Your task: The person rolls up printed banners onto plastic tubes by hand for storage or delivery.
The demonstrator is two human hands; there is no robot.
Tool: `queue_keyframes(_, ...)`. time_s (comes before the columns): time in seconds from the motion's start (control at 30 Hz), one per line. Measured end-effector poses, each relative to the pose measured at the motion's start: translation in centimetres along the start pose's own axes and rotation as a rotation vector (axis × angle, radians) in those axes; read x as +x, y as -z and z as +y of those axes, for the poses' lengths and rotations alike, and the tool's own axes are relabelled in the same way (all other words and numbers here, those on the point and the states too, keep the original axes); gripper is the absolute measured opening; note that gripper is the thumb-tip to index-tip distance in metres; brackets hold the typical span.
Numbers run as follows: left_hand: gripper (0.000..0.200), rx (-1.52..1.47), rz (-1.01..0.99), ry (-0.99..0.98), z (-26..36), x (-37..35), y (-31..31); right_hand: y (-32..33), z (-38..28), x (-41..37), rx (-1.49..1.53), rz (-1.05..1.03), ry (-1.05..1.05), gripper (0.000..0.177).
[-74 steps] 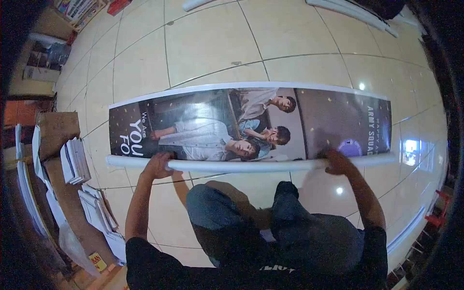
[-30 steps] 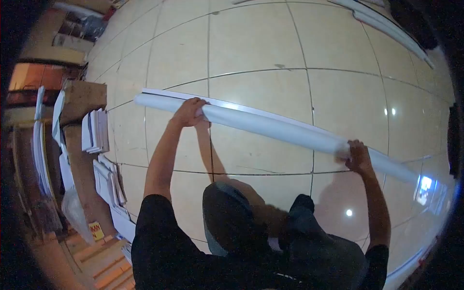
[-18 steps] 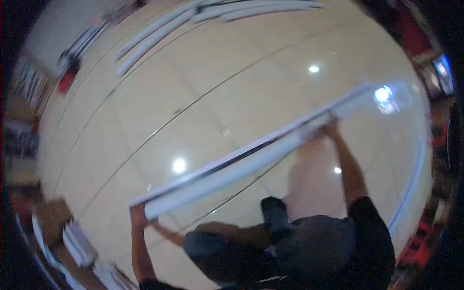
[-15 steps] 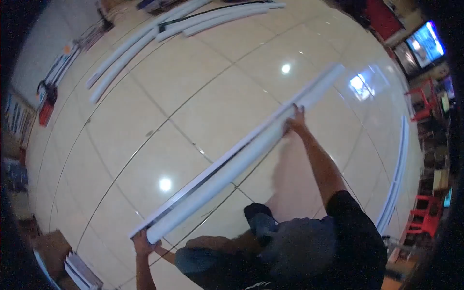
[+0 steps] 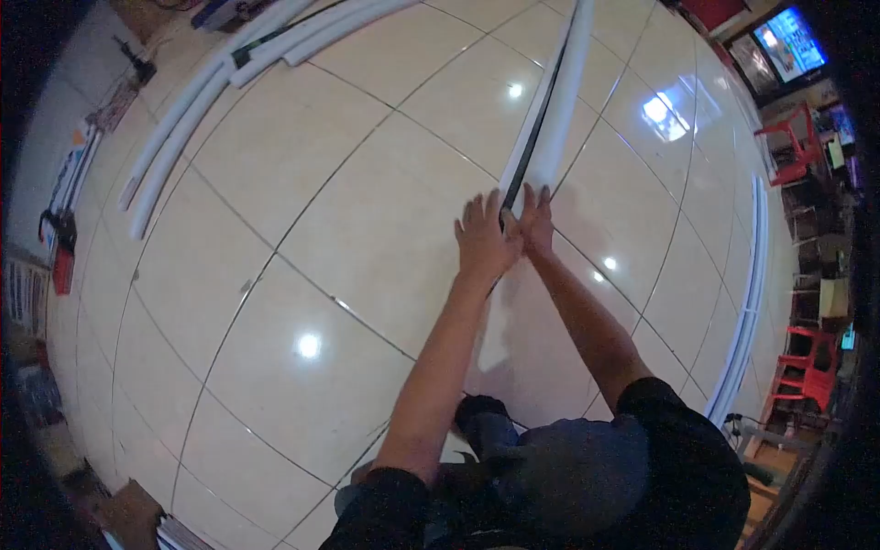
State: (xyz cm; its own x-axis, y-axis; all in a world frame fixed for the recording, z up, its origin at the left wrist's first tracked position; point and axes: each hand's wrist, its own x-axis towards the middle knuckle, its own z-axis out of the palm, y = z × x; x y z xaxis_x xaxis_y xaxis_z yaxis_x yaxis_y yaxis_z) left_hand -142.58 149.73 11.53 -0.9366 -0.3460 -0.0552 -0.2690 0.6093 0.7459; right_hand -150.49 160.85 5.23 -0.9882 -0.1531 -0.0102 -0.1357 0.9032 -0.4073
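- White roll, the thing being handled, lies on the tiled floor; its near end is under the grip, and its length runs away from it, out past the top of the view.
- Left hand: palm down, fingers spread rather than clenched, touching the near end.
- Right hand: just beside the left, against the roll's right side. Whether its fingers close around anything, I cannot tell.
- Ahead of the grip, a dark strip shows between the roll and a narrow white edge.
- Risk, as I judge it: with both hands together at one end, the far part has no hand on it and could swing or loosen.
- Uneven pressure from the two hands could make the layers slide lengthwise, leaving a skewed end.
- Pressing too hard against the floor could crease or flatten the near end.
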Motion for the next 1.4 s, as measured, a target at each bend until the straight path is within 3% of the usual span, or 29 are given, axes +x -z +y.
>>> queue_keyframes(0.07,0.069,0.03,0.184,-0.242,-2.5,3.6,1.4,-1.1,0.8,-1.2,0.006,0.05,0.002,0.072)
queue_keyframes(0.1,0.061,-0.067,0.208,-0.297,-4.5,5.2,2.4,-1.7,0.2,-2.3,-0.154,0.02,-0.058,0.069)
queue_keyframes(0.17,0.055,-0.092,0.195,-0.173,-8.3,6.8,4.3,-2.8,0.1,-0.9,-0.303,-0.009,-0.135,0.065)
queue_keyframes(0.23,0.053,0.013,0.202,-0.09,-12.0,8.4,5.5,-3.5,1.4,3.6,-0.302,0.21,0.079,0.053)
queue_keyframes(0.3,0.053,-0.004,0.167,-0.083,-14.4,10.0,6.6,-0.4,3.2,8.9,-0.106,0.182,-0.024,0.047)
queue_keyframes(0.37,0.051,0.195,0.149,-0.126,-15.2,13.0,8.1,-1.9,5.3,9.9,-0.178,0.434,0.046,0.039)
queue_keyframes(0.4,0.051,0.214,0.165,-0.145,-15.4,14.9,8.6,-1.5,4.3,10.0,-0.295,0.326,0.019,0.034)
queue_keyframes(0.5,0.045,0.29,0.191,-0.055,-15.4,22.5,7.1,-1.1,4.3,9.2,-0.228,0.236,-0.019,0.036)
queue_keyframes(0.57,0.049,0.294,0.42,-0.077,-14.2,30.0,6.0,-0.4,3.9,8.8,-0.203,0.162,-0.038,0.037)
queue_keyframes(0.6,0.049,0.28,0.428,-0.078,-12.4,33.4,5.2,-0.6,4.2,8.5,-0.189,0.133,-0.045,0.037)
queue_keyframes(0.67,0.061,0.613,0.316,0.378,-8.3,40.0,4.2,0.7,3.5,8.7,-0.173,0.11,-0.055,0.039)
queue_keyframes(0.77,0.069,0.727,0.311,0.51,-7.7,44.3,2.3,-0.4,4.6,10.3,-0.219,0.131,-0.061,0.041)
queue_keyframes(0.87,0.071,0.714,0.259,0.517,-8.4,43.8,3.3,2.6,4.5,7.9,-0.094,-0.073,-0.167,0.044)
queue_keyframes(0.93,0.07,0.714,0.252,0.54,-8.1,45.0,2.4,1.1,7.9,10.3,0.866,0.616,-0.927,0.053)
queue_keyframes(1.0,0.069,0.757,0.209,0.567,-8.4,44.3,2.9,4.6,7.0,16.9,0.594,0.815,-0.893,0.068)
queue_keyframes(1.03,0.069,0.754,0.211,0.578,-8.8,44.1,2.8,5.1,7.7,20.0,0.592,0.808,-0.885,0.068)
queue_keyframes(1.1,0.068,0.791,0.189,0.577,-9.5,44.1,2.6,5.7,9.7,25.0,0.218,0.465,-0.575,0.074)
queue_keyframes(1.13,0.075,0.742,0.15,0.593,-8.5,44.3,3.2,5.6,10.2,26.2,0.221,0.465,-0.571,0.074)
queue_keyframes(1.17,0.075,0.739,0.153,0.601,-8.7,44.5,3.3,5.8,10.9,27.1,0.105,0.332,-0.559,0.072)
queue_keyframes(1.2,0.075,0.738,0.139,0.608,-8.9,44.5,3.5,6.0,11.6,27.7,-0.013,0.197,-0.544,0.07)
queue_keyframes(1.3,0.075,0.746,0.107,0.639,-8.6,44.2,3.6,5.3,16.2,24.0,-0.108,0.094,-0.414,0.067)
queue_keyframes(1.37,0.074,0.774,0.075,0.643,-8.7,44.8,3.6,6.8,20.5,20.9,-0.18,0.283,-0.357,0.068)
queue_keyframes(1.4,0.075,0.732,0.074,0.638,-8.9,44.6,3.7,7.9,22.3,20.6,-0.294,0.303,-0.608,0.066)
